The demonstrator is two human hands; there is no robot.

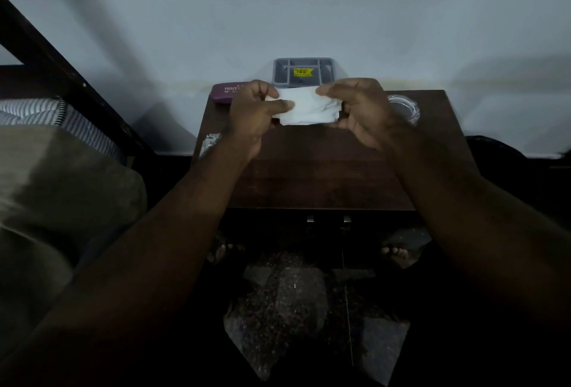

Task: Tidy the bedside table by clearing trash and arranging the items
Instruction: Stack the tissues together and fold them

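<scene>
White tissue (309, 108) pinched by left hand (256, 117) and right hand (361, 111), partly hiding grey organiser (276, 73)

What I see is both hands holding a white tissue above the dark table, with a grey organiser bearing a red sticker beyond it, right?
Not quite. The head view shows the sticker on the grey organiser is yellow, not red. The rest stands: the left hand and right hand both hold the white tissue above the dark table.
</scene>
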